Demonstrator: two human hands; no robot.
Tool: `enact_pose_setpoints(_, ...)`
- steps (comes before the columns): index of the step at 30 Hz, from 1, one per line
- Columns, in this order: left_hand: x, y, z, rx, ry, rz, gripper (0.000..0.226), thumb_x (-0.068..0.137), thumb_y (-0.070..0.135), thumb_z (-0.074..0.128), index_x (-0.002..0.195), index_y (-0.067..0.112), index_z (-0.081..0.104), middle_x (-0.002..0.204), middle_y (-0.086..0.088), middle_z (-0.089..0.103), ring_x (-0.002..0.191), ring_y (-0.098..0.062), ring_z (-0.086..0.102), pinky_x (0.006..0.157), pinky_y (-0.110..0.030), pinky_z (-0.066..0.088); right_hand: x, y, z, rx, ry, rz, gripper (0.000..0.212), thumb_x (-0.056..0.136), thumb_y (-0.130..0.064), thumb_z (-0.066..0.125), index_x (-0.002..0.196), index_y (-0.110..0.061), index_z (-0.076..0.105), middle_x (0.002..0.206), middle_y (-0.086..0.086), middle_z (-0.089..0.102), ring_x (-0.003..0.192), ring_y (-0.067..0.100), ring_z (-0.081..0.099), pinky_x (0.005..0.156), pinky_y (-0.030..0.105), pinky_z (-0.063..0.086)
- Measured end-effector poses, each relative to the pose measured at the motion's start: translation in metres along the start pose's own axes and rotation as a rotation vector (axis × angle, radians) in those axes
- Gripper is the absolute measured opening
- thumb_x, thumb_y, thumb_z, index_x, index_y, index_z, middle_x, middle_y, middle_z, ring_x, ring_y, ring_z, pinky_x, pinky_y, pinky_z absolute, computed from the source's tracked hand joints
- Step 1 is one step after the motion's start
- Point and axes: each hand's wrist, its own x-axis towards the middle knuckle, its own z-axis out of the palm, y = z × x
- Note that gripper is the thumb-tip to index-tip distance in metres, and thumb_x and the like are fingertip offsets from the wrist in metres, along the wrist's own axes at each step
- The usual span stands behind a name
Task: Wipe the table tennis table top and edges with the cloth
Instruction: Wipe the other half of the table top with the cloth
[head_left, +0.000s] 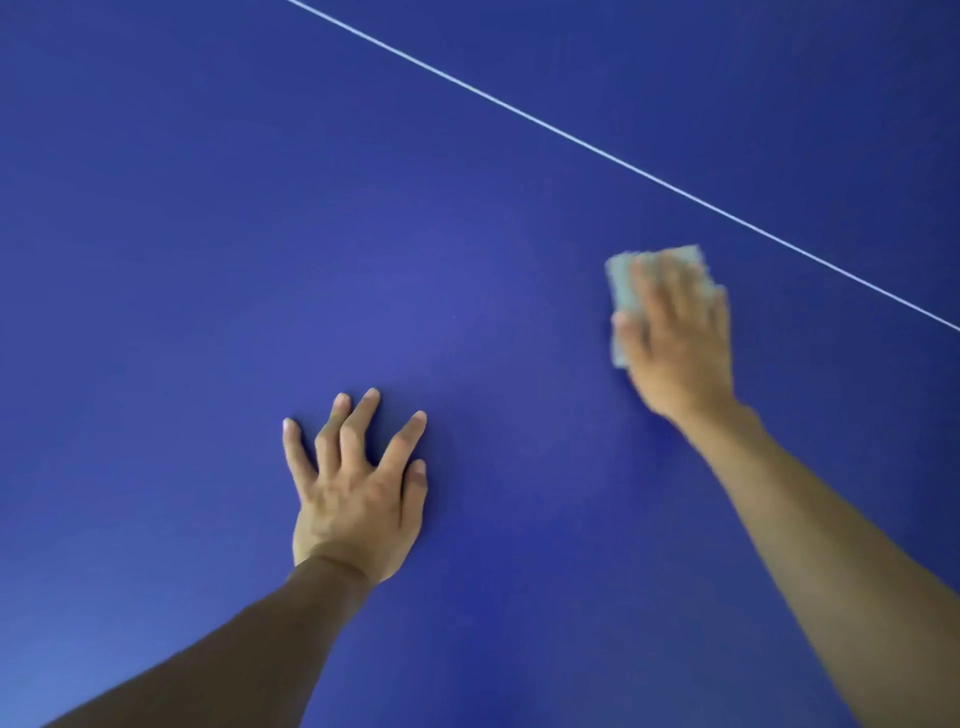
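Counter (260, 208): blue top, crossed diagonally by a white line (519, 111); no edge in view.
Cloth (621, 291): pale, folded, on the top near the line, under the right hand (675, 348).
Right hand: blurred; fingers flat, pressing the cloth.
Left hand (358, 493): spread, fingertips braced on the top, holding nothing.
Method: press evenly, overlap strokes, work out towards the edges.

Even, soft light with faint shadows; the right hand (675, 338) is motion-blurred, the corners darken.
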Motion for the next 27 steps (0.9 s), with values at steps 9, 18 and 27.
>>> enact_pose_setpoints(9,-0.002,-0.006,0.007,0.028,-0.005,0.008,0.049,0.099,0.042,0.038,0.144,0.032,0.054,0.156,-0.015,0.041,0.148,-0.04,0.034,0.119,-0.073,0.012,0.113,-0.162,0.008,0.151,0.003,0.297,0.063,0.108,-0.051,0.018,0.167,-0.03,0.012,0.175,0.008,0.007,0.161,0.034,0.001,0.125,0.064,0.0)
enact_pose_setpoints(18,-0.004,-0.008,0.01,-0.002,0.009,0.001,0.048,0.1,0.045,0.036,0.143,0.032,0.052,0.156,-0.013,0.041,0.148,-0.038,0.034,0.12,-0.072,0.012,0.033,-0.185,0.022,0.102,-0.007,-0.056,0.056,0.109,-0.049,0.022,0.163,-0.039,0.023,0.174,-0.002,0.015,0.161,0.025,0.005,0.125,0.063,-0.001)
enact_pose_setpoints(27,-0.01,-0.01,-0.003,-0.354,0.087,-0.028,0.063,0.094,0.046,0.045,0.153,0.025,0.04,0.149,-0.004,0.046,0.147,-0.029,0.033,0.126,-0.06,0.004,-0.054,-0.114,0.021,0.151,0.024,0.514,0.06,0.108,-0.049,0.013,0.165,-0.03,0.009,0.174,0.006,0.005,0.16,0.032,0.001,0.126,0.063,0.002)
